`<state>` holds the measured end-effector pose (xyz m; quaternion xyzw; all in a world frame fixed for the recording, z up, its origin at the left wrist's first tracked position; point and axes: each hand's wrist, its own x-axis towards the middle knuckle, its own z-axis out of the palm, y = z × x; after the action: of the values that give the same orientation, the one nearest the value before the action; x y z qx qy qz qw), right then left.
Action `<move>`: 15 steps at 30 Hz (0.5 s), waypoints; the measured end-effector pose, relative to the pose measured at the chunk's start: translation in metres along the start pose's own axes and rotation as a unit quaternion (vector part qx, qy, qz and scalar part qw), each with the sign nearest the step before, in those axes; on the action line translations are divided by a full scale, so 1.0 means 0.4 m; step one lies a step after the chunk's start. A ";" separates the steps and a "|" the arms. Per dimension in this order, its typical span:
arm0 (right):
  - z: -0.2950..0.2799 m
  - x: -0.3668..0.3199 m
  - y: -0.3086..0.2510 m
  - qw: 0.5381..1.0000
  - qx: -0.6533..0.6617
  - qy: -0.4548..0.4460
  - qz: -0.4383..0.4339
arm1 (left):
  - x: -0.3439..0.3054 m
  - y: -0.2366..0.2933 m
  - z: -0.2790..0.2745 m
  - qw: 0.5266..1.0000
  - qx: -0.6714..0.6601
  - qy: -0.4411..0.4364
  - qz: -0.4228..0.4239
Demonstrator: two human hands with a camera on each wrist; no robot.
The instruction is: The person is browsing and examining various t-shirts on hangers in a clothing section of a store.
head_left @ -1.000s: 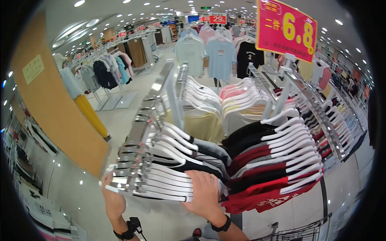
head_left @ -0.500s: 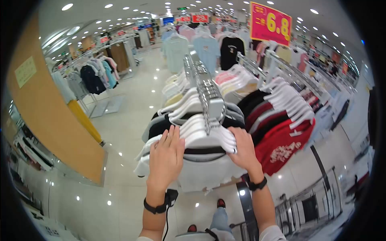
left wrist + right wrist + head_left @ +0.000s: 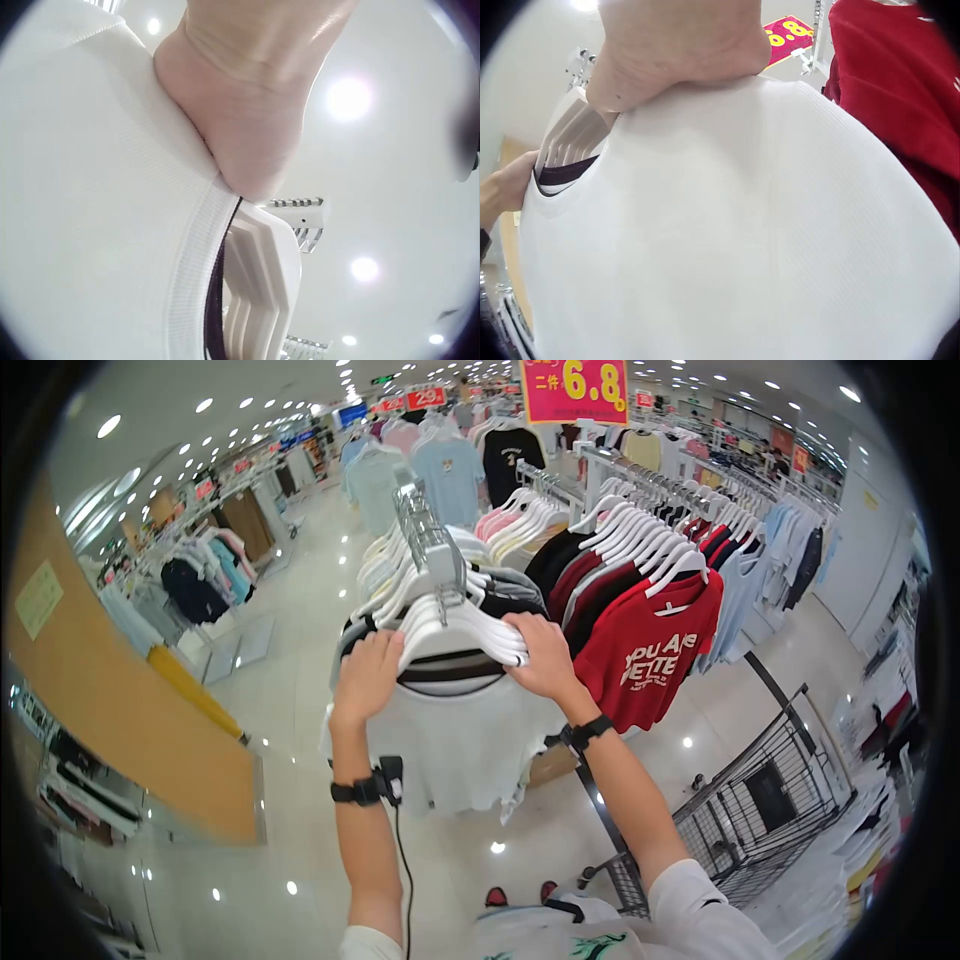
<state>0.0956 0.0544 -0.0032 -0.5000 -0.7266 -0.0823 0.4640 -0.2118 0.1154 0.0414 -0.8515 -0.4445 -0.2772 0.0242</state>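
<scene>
At the front end of the chrome rack arm (image 3: 425,540), the white ribbed T-shirt (image 3: 455,735) on its white plastic hanger (image 3: 455,630) hangs broadside to us, its long axis running from our left grip (image 3: 368,675), curled over one shoulder, to our right grip (image 3: 545,655), curled over the other.

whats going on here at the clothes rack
A person stands at a shop clothes rack, both hands on the front white t-shirt. The left hand rests on one shoulder of it; the right hand grips the other ends of the bunched white hangers. A red t-shirt hangs beside them, with a wire cart on the floor below.
</scene>
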 end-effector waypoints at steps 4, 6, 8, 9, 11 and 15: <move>-0.004 0.008 0.021 1.000 0.017 -0.009 0.003 | -0.017 0.081 -0.051 0.987 -0.105 -0.035 -0.121; 0.009 0.037 0.033 0.999 0.028 -0.038 -0.002 | -0.012 0.070 -0.064 0.985 -0.083 -0.043 -0.144; -0.013 0.014 0.039 0.999 0.006 -0.033 0.000 | -0.019 0.081 -0.036 0.983 -0.114 -0.040 -0.140; -0.008 0.026 0.030 0.999 0.034 -0.029 0.012 | -0.028 0.078 -0.042 0.986 -0.101 -0.013 -0.130; -0.025 0.020 0.056 0.999 0.047 -0.018 -0.004 | -0.034 0.126 -0.023 0.986 -0.092 0.021 -0.140; -0.007 0.027 0.056 0.998 0.064 -0.017 -0.009 | -0.021 0.149 -0.036 0.981 -0.082 0.066 -0.164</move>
<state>0.1147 0.0706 -0.0011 -0.4637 -0.7427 -0.0311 0.4821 -0.1759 0.0690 0.0616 -0.7458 -0.5513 -0.3687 -0.0627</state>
